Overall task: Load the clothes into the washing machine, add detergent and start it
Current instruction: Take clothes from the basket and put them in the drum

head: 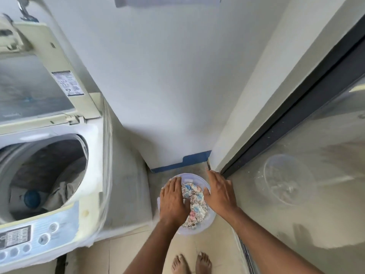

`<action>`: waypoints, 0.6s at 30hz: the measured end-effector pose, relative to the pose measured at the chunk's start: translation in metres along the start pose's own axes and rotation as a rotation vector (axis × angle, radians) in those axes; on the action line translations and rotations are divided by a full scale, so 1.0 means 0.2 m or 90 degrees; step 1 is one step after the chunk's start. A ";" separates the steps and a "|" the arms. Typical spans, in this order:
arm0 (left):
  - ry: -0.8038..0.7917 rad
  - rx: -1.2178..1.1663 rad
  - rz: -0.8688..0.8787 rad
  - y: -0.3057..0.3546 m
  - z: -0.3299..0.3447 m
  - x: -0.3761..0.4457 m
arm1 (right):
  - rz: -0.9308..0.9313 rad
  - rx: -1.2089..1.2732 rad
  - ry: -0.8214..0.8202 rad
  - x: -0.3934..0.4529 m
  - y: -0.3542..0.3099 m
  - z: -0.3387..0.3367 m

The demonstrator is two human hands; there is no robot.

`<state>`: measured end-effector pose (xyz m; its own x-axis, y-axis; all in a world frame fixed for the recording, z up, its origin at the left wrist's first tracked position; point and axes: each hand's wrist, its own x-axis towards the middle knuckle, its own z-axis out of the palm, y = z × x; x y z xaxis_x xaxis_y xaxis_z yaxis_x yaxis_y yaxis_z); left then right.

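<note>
Both hands in floor basin point(197, 228) right of washing machine point(59, 175): left hand point(172, 200) and right hand point(219, 194), fingers spread, pressing patterned cloth point(195, 206); actual grip unclear.

Bare forearms, bare feet point(190, 263)

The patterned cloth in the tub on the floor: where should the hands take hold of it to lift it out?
Gather the patterned cloth at its bunched middle, from above and from both sides. It lies crumpled in the round tub, whose wall blocks a low approach. The left hand and right hand already flank it, so scooping inward and up should probably lift it whole.
</note>
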<state>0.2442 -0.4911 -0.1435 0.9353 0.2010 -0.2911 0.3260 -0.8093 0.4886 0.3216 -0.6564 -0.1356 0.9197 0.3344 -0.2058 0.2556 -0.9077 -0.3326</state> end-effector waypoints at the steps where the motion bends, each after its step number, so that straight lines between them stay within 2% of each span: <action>1: 0.001 -0.002 -0.015 -0.04 0.08 0.04 | 0.010 0.004 -0.008 0.03 0.04 0.09; 8: 0.060 -0.088 -0.083 -0.39 0.74 0.30 | 0.085 0.040 -0.075 0.22 0.30 0.82; 12: 0.084 -0.168 -0.113 -0.66 1.24 0.47 | 0.137 0.086 -0.110 0.32 0.44 1.34; 15: 0.038 -0.176 -0.131 -0.86 1.59 0.55 | 0.144 0.075 -0.154 0.35 0.54 1.68; 18: -0.050 -0.136 -0.153 -0.97 1.82 0.61 | 0.144 0.071 -0.193 0.37 0.61 1.96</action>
<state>0.2454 -0.5100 -0.5733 0.8172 0.3221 -0.4779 0.5655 -0.6082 0.5571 0.3041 -0.6427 -0.5527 0.8155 0.2036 -0.5418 0.0076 -0.9398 -0.3417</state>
